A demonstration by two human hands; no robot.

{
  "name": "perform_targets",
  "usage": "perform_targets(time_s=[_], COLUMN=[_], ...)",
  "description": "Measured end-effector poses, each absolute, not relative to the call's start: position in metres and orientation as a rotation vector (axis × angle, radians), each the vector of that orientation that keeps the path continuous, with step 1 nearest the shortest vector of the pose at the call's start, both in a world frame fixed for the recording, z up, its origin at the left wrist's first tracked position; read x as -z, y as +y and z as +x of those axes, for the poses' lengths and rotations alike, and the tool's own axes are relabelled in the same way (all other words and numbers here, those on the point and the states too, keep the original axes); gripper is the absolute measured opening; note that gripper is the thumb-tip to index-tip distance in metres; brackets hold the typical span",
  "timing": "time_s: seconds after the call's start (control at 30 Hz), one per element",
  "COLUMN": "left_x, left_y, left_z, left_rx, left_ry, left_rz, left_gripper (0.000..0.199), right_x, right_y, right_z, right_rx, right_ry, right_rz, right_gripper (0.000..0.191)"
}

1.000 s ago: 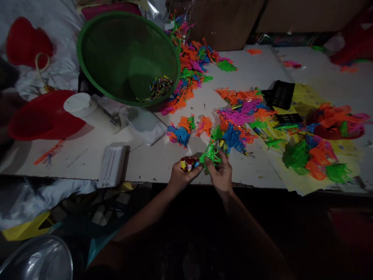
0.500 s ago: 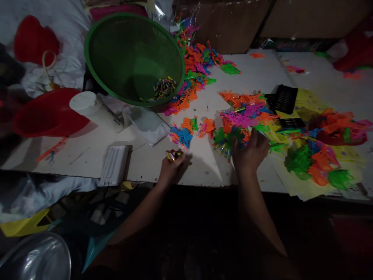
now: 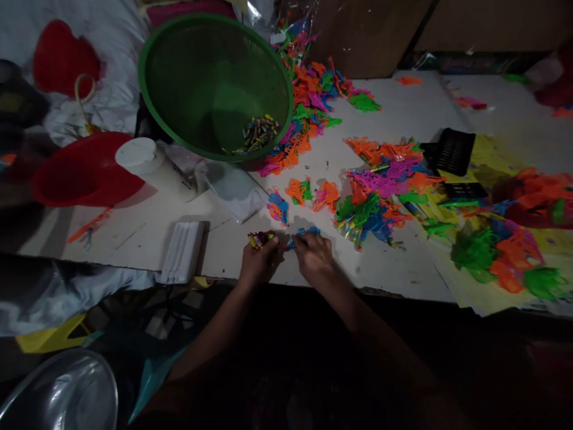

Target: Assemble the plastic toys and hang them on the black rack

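While it sits pinched in the fingertips of the right hand (image 3: 317,255), the blue plastic piece (image 3: 308,231) hangs just above the front part of the white tabletop (image 3: 233,254). Its long axis appears to run roughly sideways, its left end pointing at the left hand (image 3: 257,263) and its other end showing past the right hand's fingers on the far side. The right hand is the nearer one, since it grips the piece; the left hand is just beside the left end, and whether the two touch is too dark to tell.

The left hand is closed around a bunch of small wrapped cylinders (image 3: 257,240), whose ends stick out beyond the fingers, away from the body.

Just past the hands lie a blue-and-orange cluster (image 3: 278,206), an orange-and-green cluster (image 3: 299,191) and an orange cluster (image 3: 326,194). To their right spreads a mixed pile of plastic pieces (image 3: 385,173). Farther back on the left, a green plastic basin (image 3: 192,77) leans with more wrapped cylinders (image 3: 259,134) low inside, and a white bottle (image 3: 165,173) lies tilted near it.
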State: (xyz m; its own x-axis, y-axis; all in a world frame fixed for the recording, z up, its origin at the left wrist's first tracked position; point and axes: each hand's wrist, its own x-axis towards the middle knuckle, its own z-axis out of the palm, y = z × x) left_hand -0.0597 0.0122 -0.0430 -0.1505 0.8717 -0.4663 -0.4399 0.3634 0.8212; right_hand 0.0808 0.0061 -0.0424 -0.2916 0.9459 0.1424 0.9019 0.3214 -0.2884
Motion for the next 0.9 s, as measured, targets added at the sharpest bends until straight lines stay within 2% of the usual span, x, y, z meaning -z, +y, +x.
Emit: perform_targets(time_s=[0.13, 0.23, 0.3, 0.47, 0.7, 0.9], left_x=[0.034, 0.029, 0.028, 0.026, 0.022, 0.02], left_y=[0.011, 0.01, 0.007, -0.003, -0.007, -0.007], left_z=[-0.046, -0.045, -0.045, -0.035, -0.023, -0.021], left_rx=[-1.168, -1.155, -1.139, -1.09, -1.066, -1.152], left_ry=[1.204, 1.255, 1.272, 1.216, 1.114, 1.187], left_rz=[0.518, 0.563, 0.571, 0.622, 0.825, 0.828], left_gripper=[0.044, 0.04, 0.04, 0.042, 0.033, 0.035], right_x=[0.035, 0.034, 0.032, 0.023, 0.032, 0.037], right_y=[0.029, 0.038, 0.036, 0.015, 0.001, 0.0], right_z=[0.109, 0.123, 0.125, 0.103, 0.081, 0.08], right_rx=[-0.296, -0.516, -0.703, -1.077, -1.047, -1.088], right_ry=[-2.352, -2.315, -2.023, -1.144, -0.87, -0.796], right_rz=[-1.626, -1.657, -1.682, -1.389, -1.21, -1.148], right_gripper=[0.045, 0.032, 0.025, 0.027, 0.019, 0.019])
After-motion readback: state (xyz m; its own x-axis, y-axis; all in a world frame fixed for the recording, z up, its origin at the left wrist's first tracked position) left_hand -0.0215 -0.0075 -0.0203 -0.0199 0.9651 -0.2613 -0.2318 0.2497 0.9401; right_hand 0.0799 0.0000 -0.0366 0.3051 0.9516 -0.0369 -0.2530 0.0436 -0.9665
